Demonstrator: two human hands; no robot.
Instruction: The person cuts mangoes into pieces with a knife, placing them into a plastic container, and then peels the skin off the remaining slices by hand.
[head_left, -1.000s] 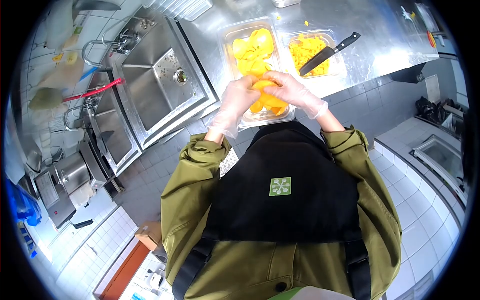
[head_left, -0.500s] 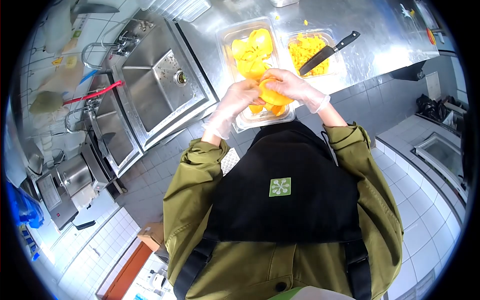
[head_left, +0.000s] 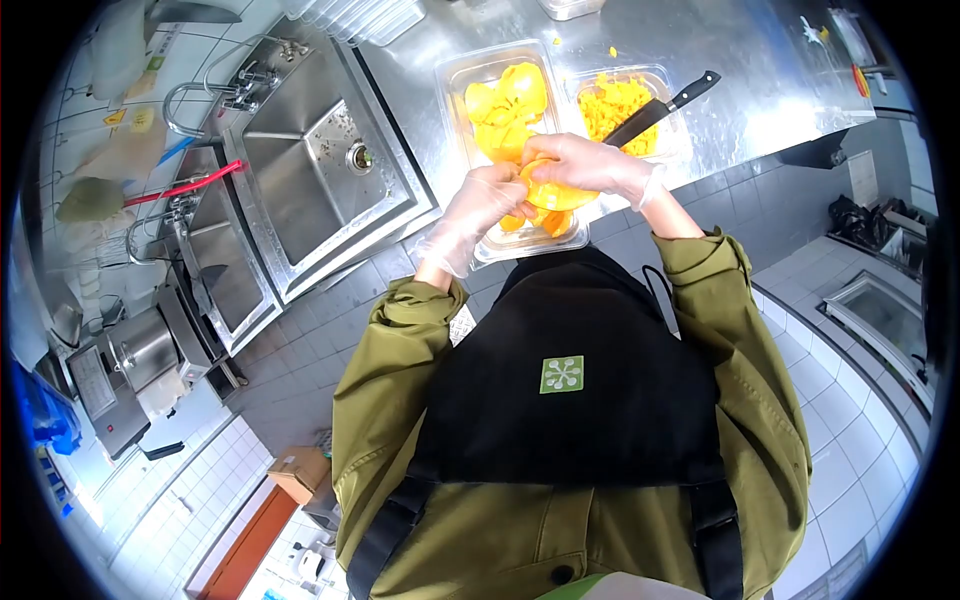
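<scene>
Both hands wear clear plastic gloves and hold one orange-yellow piece, perhaps fruit (head_left: 562, 196), between them. My left hand (head_left: 487, 200) has its fingers closed at the left edge of this piece. My right hand (head_left: 585, 166) wraps over its top and right side. Beneath and behind the hands lies a clear tray (head_left: 452, 100) with several large orange-yellow pieces. Right of it, a second clear container (head_left: 672, 125) holds small diced pieces. A knife with a black handle (head_left: 694, 90) rests across that container, its blade over the diced pieces.
The steel counter (head_left: 760, 110) runs along the top, with small orange scraps on it. A steel sink (head_left: 310, 180) with taps is at the left, and a red hose (head_left: 190, 189) lies near it. Clear containers (head_left: 370, 15) are stacked at the top.
The held piece has been turned so that its face shows more broadly. My right hand has shifted a little and lies flatter over it; the left hand stays close to the same place.
</scene>
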